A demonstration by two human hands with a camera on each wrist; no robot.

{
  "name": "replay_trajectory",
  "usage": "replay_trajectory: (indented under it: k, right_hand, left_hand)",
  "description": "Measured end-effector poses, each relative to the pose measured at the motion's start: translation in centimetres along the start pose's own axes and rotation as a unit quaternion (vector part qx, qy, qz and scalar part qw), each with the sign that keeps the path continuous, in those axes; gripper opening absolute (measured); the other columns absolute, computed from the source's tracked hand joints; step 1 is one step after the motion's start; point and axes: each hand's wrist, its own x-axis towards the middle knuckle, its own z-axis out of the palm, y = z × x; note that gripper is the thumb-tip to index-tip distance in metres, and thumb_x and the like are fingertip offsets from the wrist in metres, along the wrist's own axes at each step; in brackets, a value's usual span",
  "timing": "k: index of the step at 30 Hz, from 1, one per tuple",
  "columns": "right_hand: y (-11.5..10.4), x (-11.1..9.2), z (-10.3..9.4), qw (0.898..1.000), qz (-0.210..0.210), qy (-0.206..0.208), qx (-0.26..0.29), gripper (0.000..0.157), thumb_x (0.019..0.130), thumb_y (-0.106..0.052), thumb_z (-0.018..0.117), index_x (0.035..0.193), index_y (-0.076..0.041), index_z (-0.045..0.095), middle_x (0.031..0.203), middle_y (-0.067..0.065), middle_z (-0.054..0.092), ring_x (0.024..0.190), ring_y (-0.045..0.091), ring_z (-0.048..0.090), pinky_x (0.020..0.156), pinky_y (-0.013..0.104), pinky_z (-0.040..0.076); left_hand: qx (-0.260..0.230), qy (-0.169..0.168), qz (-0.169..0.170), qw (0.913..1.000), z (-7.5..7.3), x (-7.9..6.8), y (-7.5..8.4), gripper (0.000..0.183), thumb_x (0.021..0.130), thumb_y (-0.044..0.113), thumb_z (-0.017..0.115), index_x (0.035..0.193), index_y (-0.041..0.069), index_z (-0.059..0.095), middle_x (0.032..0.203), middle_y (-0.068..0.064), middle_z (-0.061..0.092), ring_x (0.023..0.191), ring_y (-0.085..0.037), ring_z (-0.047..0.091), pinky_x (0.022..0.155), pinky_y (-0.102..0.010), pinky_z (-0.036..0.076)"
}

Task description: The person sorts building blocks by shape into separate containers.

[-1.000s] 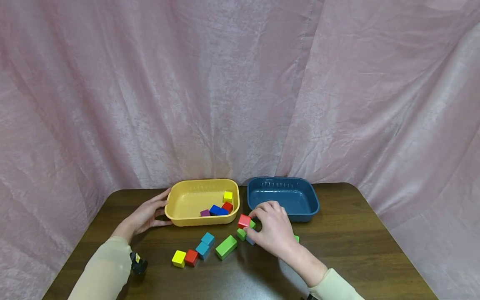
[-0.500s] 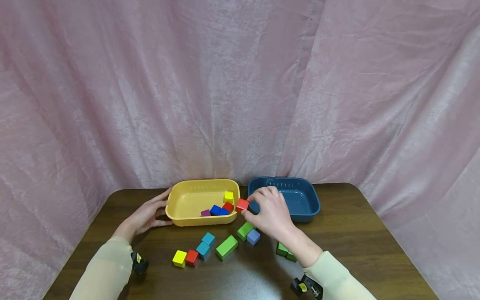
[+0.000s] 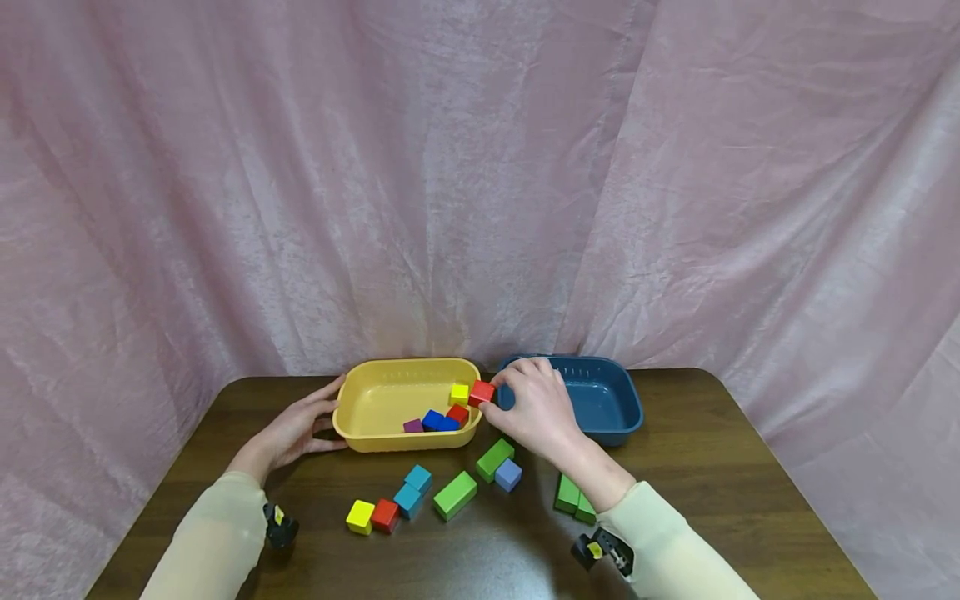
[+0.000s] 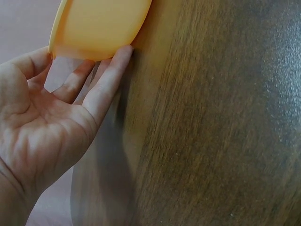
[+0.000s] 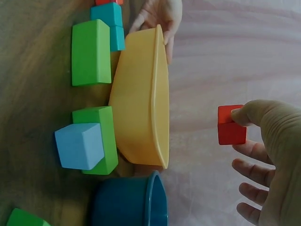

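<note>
My right hand (image 3: 536, 408) pinches a red cube (image 3: 482, 393) between thumb and fingers. In the head view this cube overlaps the right rim of the yellow tray (image 3: 407, 444); the right wrist view shows it raised above that rim. Inside the tray's right end lie a yellow cube (image 3: 459, 394), another red cube (image 3: 457, 413), two blue cubes (image 3: 432, 419) and a purple block (image 3: 413, 426). At the tray's left end my left hand (image 3: 294, 429) touches the outer wall with spread, fairly straight fingers (image 4: 110, 82).
A blue tray (image 3: 611, 437) stands to the right, partly behind my right hand. Along the front are a yellow cube (image 3: 360, 517), a red cube (image 3: 386, 516), two teal cubes (image 3: 408, 500), green blocks (image 3: 455, 495) and a light-blue cube (image 3: 507, 475). A pink curtain (image 3: 480, 183) hangs behind.
My right hand has lifted the red cube off the blocks, away from me and up to the yellow tray's right rim. The left hand has stayed at the tray's end.
</note>
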Motion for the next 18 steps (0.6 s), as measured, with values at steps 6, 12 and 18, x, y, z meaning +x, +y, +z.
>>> replay_trajectory:
  k: [6, 12, 18]
  right_hand:
    - [0.1, 0.9, 0.3, 1.000, 0.014, -0.011, 0.014, 0.033, 0.075, -0.051, 0.067, 0.090, -0.022, 0.070, 0.098, -0.006, 0.057, 0.098, 0.019, 0.041, 0.078, 0.036, 0.036]
    - [0.3, 1.9, 0.9, 0.999, 0.026, -0.024, 0.015, 0.034, 0.076, -0.052, 0.067, 0.092, -0.023, 0.069, 0.101, -0.006, 0.057, 0.100, 0.018, 0.041, 0.079, 0.036, 0.037]
    - [0.5, 2.8, 2.0, 0.999, 0.031, -0.040, 0.000, 0.032, 0.076, -0.051, 0.067, 0.094, -0.024, 0.070, 0.099, -0.007, 0.057, 0.098, 0.018, 0.041, 0.079, 0.034, 0.037]
  left_hand:
    - [-0.003, 0.003, -0.002, 1.0000, 0.1, 0.0, 0.0, 0.056, 0.100, 0.027, 0.040, 0.148, 0.039, 0.013, 0.149, -0.012, 0.019, 0.123, -0.040, 0.039, 0.089, -0.057, 0.042]
    - [-0.007, 0.006, -0.003, 1.0000, -0.1, 0.2, -0.2, 0.058, 0.099, 0.031, 0.044, 0.148, 0.039, 0.014, 0.150, -0.011, 0.018, 0.125, -0.041, 0.037, 0.089, -0.057, 0.042]
    - [-0.009, 0.008, -0.002, 0.9999, -0.1, 0.2, -0.3, 0.064, 0.095, 0.035, 0.049, 0.148, 0.039, 0.014, 0.150, -0.010, 0.017, 0.125, -0.040, 0.037, 0.089, -0.057, 0.042]
